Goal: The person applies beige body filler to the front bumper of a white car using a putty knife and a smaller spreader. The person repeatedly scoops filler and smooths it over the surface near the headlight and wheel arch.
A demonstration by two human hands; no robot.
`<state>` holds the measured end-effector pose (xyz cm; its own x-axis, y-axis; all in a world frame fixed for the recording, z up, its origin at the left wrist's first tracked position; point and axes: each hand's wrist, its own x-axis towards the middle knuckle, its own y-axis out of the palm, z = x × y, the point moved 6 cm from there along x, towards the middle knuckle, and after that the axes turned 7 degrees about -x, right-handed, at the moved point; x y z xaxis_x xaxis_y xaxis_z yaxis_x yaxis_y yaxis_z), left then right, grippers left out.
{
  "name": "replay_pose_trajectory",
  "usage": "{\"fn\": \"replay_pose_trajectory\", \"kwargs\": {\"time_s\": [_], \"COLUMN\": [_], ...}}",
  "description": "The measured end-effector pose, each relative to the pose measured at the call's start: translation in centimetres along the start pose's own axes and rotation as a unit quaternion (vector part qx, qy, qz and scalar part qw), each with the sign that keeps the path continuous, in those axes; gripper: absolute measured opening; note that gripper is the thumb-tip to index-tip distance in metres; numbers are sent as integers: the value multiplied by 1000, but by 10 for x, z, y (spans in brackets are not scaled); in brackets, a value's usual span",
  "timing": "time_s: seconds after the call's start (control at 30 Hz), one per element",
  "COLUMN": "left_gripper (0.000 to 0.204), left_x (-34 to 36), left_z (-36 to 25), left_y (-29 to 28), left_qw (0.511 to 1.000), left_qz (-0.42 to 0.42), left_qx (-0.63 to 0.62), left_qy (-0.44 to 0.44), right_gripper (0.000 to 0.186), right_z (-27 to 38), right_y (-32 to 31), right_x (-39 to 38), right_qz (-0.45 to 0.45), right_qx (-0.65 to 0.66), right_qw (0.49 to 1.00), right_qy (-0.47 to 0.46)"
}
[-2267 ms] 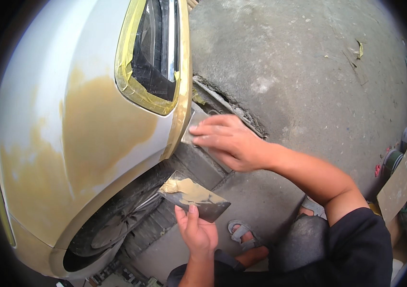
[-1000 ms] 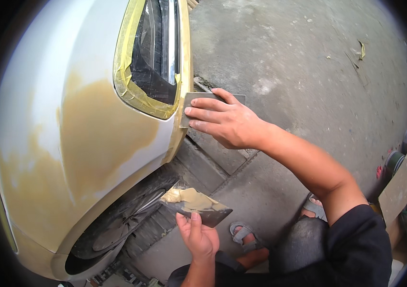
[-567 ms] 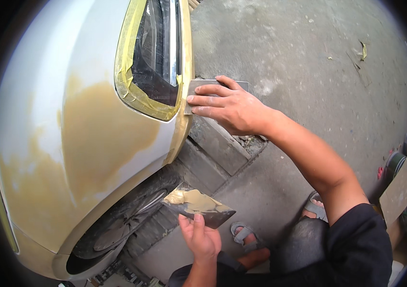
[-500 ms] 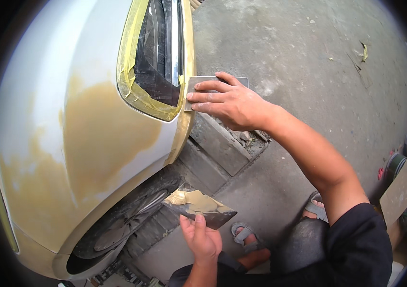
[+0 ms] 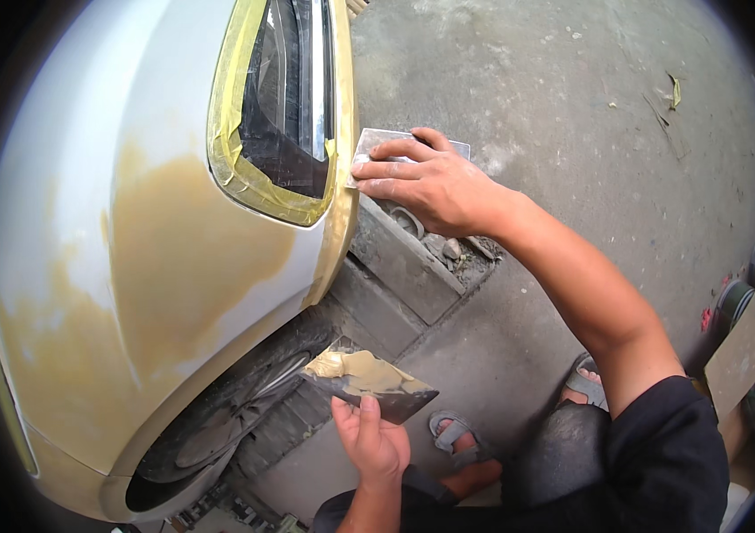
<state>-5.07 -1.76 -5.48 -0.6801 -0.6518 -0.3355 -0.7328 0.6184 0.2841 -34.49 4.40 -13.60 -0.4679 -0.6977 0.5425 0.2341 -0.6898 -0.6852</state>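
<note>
My right hand [image 5: 440, 182] is closed on a flat grey filler spreader [image 5: 451, 147], fingers laid across its face. The spreader's left edge is at the side of a white car body [image 5: 160, 80], just below the side window; whether it touches is hard to tell. Wide tan filler patches [image 5: 191, 258] cover the rear panel. Low in front of me, my left hand [image 5: 373, 444] pinches a dark mixing plate [image 5: 404, 406] by its near edge. Tan filler paste [image 5: 360, 369] lies on top of that plate. Yellow masking tape [image 5: 234, 169] frames the window glass [image 5: 284, 142].
Below the car panel is a wheel [image 5: 244, 400] in its arch. A grey ledge [image 5: 409, 271] with rubble runs beside the car. Concrete floor [image 5: 564, 107] stretches right, with cardboard [image 5: 746, 355] and containers at the far right. My sandalled foot [image 5: 457, 435] stands near the plate.
My right hand and the spreader have shifted slightly up and right, and the spreader's face is tilted differently. The left hand and its plate are nearly where they were.
</note>
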Motion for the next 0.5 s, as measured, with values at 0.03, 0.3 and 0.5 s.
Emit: {"fn": "replay_pose_trajectory", "kwargs": {"time_s": [0.03,0.3,0.5], "left_gripper": [47,46,46], "left_x": [0,0,2], "left_z": [-1,2,3], "left_y": [-1,-4,-1], "left_qw": [1000,1000,1000], "left_qz": [-7,-23,-17], "left_qx": [3,-13,-12], "left_qy": [3,-5,-5], "right_gripper": [44,47,43], "right_z": [-2,7,13], "right_y": [1,5,5], "right_x": [4,11,2], "right_qz": [-1,25,82], "right_qx": [-9,-8,-13], "right_qw": [1000,1000,996], "right_qy": [-2,-14,-21]}}
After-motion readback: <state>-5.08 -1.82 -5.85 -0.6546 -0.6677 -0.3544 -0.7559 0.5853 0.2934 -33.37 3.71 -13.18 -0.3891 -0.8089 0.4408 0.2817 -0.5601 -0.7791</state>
